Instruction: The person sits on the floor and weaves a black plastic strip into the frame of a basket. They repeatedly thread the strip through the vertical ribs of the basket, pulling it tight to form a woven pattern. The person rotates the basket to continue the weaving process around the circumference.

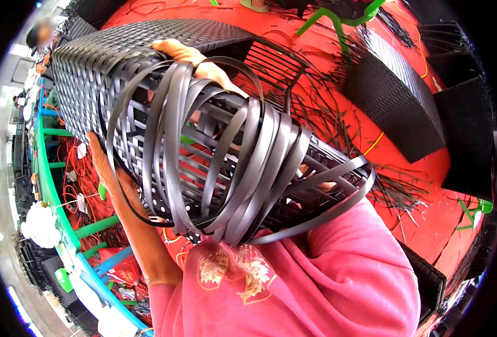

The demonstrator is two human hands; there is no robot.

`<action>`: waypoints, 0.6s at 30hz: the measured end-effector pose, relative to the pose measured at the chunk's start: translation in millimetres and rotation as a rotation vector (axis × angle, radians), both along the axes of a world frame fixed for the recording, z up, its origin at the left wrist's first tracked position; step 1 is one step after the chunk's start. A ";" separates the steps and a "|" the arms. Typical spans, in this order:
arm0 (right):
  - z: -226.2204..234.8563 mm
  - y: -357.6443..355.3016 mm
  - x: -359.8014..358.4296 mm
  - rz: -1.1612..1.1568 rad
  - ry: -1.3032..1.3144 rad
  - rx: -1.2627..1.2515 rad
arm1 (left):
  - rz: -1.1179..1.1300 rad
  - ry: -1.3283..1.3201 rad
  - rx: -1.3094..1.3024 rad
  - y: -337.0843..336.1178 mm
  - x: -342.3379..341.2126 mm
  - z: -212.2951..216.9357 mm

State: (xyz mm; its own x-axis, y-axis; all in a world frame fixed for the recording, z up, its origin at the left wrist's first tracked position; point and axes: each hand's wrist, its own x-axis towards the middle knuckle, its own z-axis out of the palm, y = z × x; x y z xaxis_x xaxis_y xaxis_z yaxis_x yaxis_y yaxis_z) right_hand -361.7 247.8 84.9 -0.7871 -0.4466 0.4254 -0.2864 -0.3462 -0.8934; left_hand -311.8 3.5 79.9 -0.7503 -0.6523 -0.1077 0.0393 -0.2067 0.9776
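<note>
A large woven black plastic-strip furniture piece [85, 84] lies tilted before me, from the upper left to my lap. Loops of loose flat black strip [172, 135] hang over its near, open-slatted part. At the piece's lower left edge, my left hand [101, 160] holds on, with its fingers partly hidden behind the weave. My right hand [203, 64] grips the upper side near the far end of the loops. The strips cover much of my right forearm.
Red sheeting [327, 101] covers the floor, strewn with black strip offcuts [397, 191]. Another woven black piece [394, 95] stands at the right. Green metal frames [332, 19] are at the top, and a green and blue rail [57, 202] runs along the left. A person [40, 36] is at the far left.
</note>
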 end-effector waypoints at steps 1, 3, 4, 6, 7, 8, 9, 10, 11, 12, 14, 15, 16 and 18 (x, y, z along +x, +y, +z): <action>-2.6 12.1 -3.9 -0.029 -0.006 -0.010 | -0.080 0.019 0.026 1.8 -8.1 -1.6; -3.5 24.1 -9.6 -0.074 -0.008 -0.021 | -0.084 0.017 -0.029 13.0 -21.7 -0.8; -1.5 27.6 -11.4 -0.092 -0.004 -0.033 | -0.101 0.032 -0.088 23.6 -30.4 7.0; 8.3 33.3 -12.6 -0.148 0.039 -0.048 | -0.118 0.062 -0.191 51.3 -40.3 29.7; 12.4 27.6 -10.6 -0.135 0.070 -0.074 | -0.096 0.116 -0.175 58.9 -34.6 36.4; 12.4 33.2 -15.9 -0.177 0.091 -0.074 | -0.115 0.169 -0.142 71.8 -40.5 36.2; 21.4 43.7 -17.8 -0.215 0.114 -0.075 | -0.183 0.261 -0.071 75.6 -43.5 40.2; 25.9 40.7 -17.7 -0.188 0.124 -0.098 | -0.207 0.342 -0.010 70.4 -35.9 40.7; 35.4 51.6 -19.1 -0.239 0.151 -0.094 | -0.352 0.410 0.049 68.4 -34.6 40.8; 34.4 52.7 -26.4 -0.234 0.146 -0.102 | -0.434 0.395 0.123 70.6 -19.2 31.1; 39.9 64.9 -42.8 -0.275 0.148 -0.113 | -0.635 0.390 0.273 99.7 -6.0 22.4; 52.5 86.3 -49.9 -0.343 0.146 -0.112 | -0.569 0.318 0.204 132.0 3.9 36.6; 57.2 98.2 -57.3 -0.378 0.135 -0.120 | -0.608 0.366 0.346 142.2 0.6 26.4; 59.2 109.1 -68.0 -0.393 0.108 -0.126 | -0.586 0.514 0.441 156.1 0.3 20.4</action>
State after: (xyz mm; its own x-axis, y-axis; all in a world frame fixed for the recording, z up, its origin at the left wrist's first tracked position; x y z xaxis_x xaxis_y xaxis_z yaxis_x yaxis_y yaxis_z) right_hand -429.7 356.9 144.1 -0.8349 -0.0610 0.5470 -0.5080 -0.2968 -0.8086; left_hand -311.4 159.7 100.3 -0.9748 -0.1277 0.1831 0.2202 -0.6842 0.6952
